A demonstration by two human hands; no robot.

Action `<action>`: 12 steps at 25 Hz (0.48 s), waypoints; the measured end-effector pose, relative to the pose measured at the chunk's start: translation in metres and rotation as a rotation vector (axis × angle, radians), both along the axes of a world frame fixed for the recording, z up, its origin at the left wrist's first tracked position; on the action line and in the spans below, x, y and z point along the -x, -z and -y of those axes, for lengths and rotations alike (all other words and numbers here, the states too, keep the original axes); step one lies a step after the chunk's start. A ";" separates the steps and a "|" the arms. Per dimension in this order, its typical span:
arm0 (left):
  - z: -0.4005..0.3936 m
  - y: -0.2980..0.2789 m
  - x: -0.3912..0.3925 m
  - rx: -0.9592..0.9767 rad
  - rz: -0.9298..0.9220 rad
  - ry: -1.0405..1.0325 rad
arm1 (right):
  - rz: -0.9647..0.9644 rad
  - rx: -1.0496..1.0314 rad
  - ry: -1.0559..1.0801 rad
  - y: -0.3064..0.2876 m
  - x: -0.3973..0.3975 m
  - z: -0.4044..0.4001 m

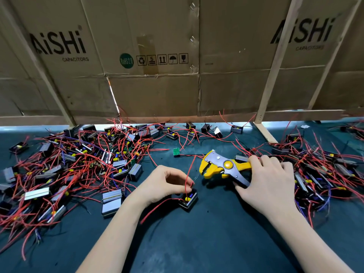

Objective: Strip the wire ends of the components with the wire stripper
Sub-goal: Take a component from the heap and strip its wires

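My left hand (165,184) pinches a red wire (189,170) that rises from a small black boxed component (188,200) lying on the dark mat at centre. The wire's upper end points toward the jaws of a yellow and grey wire stripper (220,166). My right hand (267,182) grips the stripper's handles from the right, jaws facing left and parted. A second red wire (157,207) trails from the component toward the lower left.
A big heap of components with red wires (74,164) covers the mat on the left, and another heap (319,170) lies on the right. A small green circuit board (176,152) sits behind the stripper. Cardboard sheets on a wooden frame (177,85) wall off the back.
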State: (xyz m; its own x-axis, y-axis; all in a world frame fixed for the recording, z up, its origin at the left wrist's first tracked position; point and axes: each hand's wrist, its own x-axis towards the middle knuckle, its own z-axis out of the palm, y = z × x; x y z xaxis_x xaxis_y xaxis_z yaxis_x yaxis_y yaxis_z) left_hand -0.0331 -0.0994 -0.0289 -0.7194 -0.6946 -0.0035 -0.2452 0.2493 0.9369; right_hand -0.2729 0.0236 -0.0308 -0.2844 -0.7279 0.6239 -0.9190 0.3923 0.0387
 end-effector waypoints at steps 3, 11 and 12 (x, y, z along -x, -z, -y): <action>0.000 0.001 0.002 0.042 0.030 0.019 | -0.022 -0.012 -0.061 0.004 -0.008 0.002; -0.001 0.010 0.009 0.007 -0.009 -0.159 | 0.015 -0.074 -0.055 0.004 -0.014 0.003; -0.001 0.010 0.010 0.000 -0.012 -0.160 | 0.022 -0.079 -0.052 0.004 -0.014 0.003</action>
